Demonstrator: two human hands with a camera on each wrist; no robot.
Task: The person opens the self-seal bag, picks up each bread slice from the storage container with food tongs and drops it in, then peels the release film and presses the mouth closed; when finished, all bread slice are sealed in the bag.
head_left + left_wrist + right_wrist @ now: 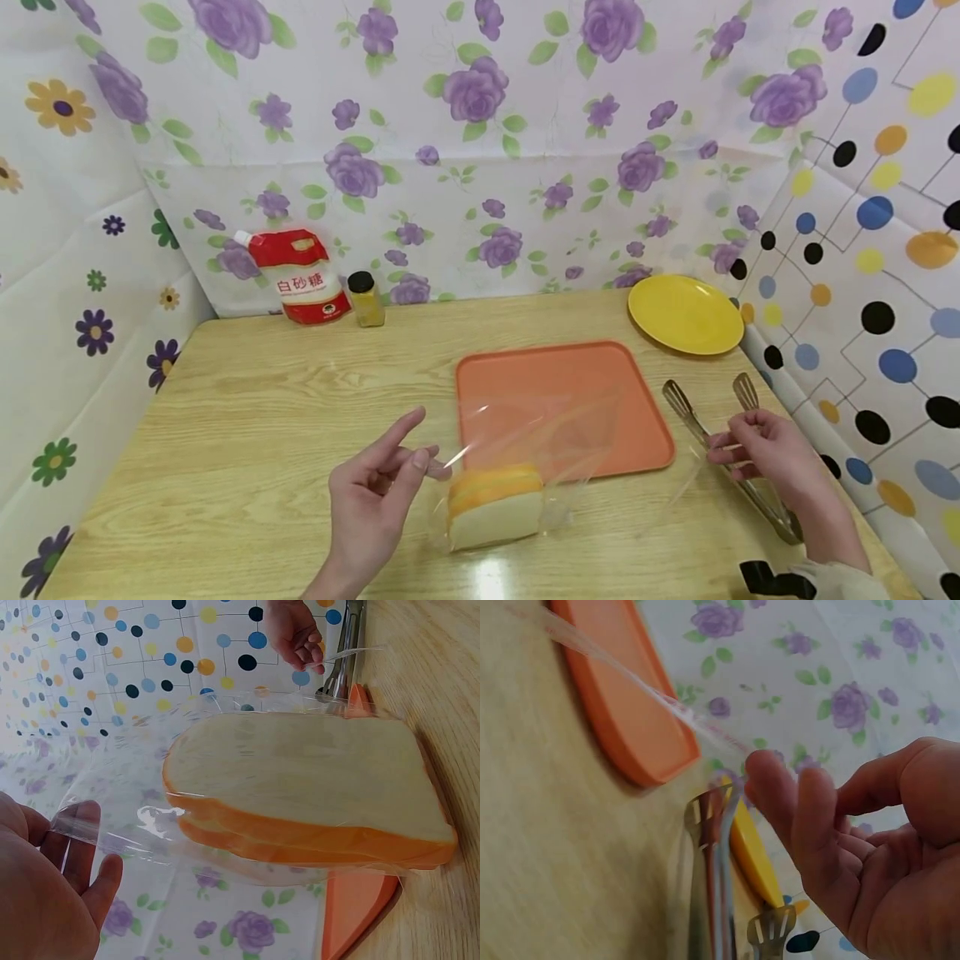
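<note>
A clear plastic bag with thick orange-crusted bread slices inside stands on the wooden table. My left hand pinches the bag's edge between thumb and fingers, left of the bread. In the left wrist view, the bag stretches from that hand to the bread. At the right, my right hand hovers over metal tongs with loosely bent fingers. A thin clear strip runs to a fingertip of the right hand and seems to cling there; the thumb is apart from it.
An orange tray lies behind the bread. A yellow plate is at the back right. Against the back wall stand a red and white sugar pouch and a small black-capped jar. Patterned cloth walls enclose the table.
</note>
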